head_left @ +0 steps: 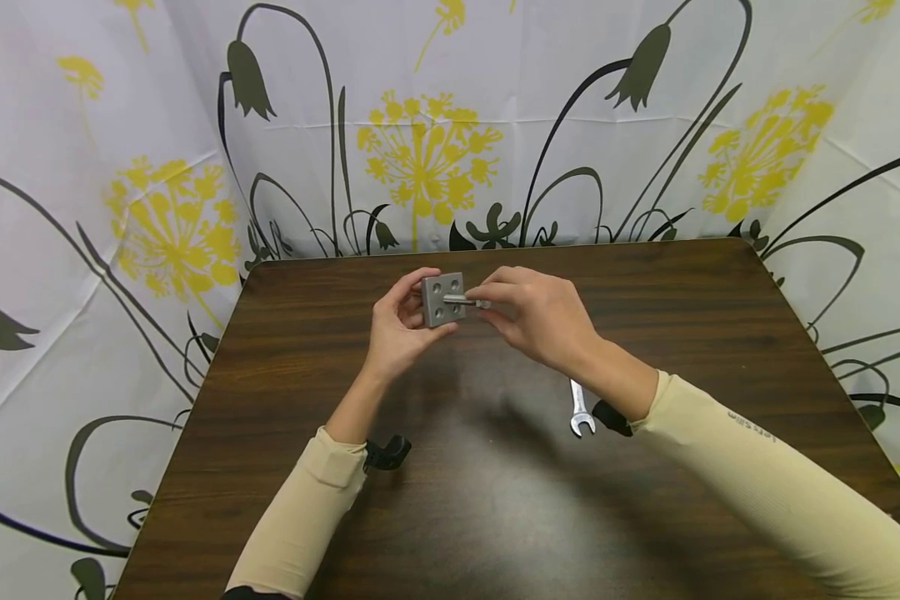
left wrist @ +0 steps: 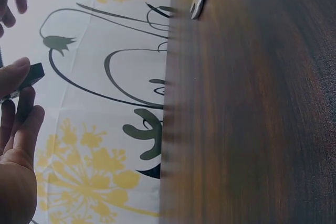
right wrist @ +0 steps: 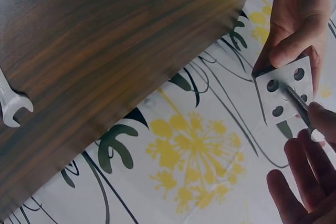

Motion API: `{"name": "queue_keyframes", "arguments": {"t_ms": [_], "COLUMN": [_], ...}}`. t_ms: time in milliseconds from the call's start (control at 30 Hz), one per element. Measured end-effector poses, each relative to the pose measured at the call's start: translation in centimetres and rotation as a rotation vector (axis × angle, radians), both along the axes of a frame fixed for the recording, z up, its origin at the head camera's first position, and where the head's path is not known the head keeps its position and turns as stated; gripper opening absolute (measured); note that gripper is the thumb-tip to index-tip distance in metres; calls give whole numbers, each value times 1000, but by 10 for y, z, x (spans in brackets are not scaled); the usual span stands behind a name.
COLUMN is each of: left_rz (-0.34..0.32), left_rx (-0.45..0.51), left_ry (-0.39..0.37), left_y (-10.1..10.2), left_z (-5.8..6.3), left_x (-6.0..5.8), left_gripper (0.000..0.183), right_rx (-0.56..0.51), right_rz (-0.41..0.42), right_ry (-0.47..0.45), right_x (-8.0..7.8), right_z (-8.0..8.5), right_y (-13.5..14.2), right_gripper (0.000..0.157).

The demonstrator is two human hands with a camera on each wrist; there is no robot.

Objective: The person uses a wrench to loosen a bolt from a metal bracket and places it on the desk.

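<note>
My left hand (head_left: 396, 335) grips a square grey metal block (head_left: 432, 313) by its edges, with thumb and fingers on opposite sides. Round holes show in the block's face, which is turned toward my right hand (head_left: 547, 321). Between thumb and fingertips, that hand pinches a threaded bolt (right wrist: 298, 102) near its head. The bolt's far end meets the middle of the block (right wrist: 266, 97) in the right wrist view; how deep it sits I cannot tell. Only a dark edge of the block (left wrist: 35, 72) appears in the left wrist view, beside my left fingers.
An open-end wrench (head_left: 581, 415) lies on the dark wooden table (head_left: 307, 350), partly hidden under my right forearm. Behind the table's far edge hangs a white curtain (head_left: 450, 67) with yellow and grey-green flowers.
</note>
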State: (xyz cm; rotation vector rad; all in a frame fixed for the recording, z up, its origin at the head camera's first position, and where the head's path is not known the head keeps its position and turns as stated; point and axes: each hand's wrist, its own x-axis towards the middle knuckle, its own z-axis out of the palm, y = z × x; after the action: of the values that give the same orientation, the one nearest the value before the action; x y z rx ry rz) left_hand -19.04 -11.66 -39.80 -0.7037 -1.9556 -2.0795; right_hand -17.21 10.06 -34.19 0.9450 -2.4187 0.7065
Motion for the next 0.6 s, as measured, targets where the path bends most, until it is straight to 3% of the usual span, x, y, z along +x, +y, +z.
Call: {"name": "queue_keyframes", "arguments": {"t_ms": [100,333,433,600], "left_rz": [0,16,12,18], "left_rx": [9,-2,-5,-3], "left_ry": [18,23,15,16], "left_y": [0,-2,-3,-4], "left_z": [-1,-9,-14,-19], "left_x": [-1,-6,-10,-13], "left_gripper": [74,76,75,77], "right_rx": [-38,-33,-1,-3], "right_rz": [-5,-84,-62,-30], "right_ry": [1,-141,-104,-2], "right_x": [0,1,1,1], "right_z": [0,3,3,1], "right_y": [0,-2,0,0], "right_gripper": [29,26,21,29]}}
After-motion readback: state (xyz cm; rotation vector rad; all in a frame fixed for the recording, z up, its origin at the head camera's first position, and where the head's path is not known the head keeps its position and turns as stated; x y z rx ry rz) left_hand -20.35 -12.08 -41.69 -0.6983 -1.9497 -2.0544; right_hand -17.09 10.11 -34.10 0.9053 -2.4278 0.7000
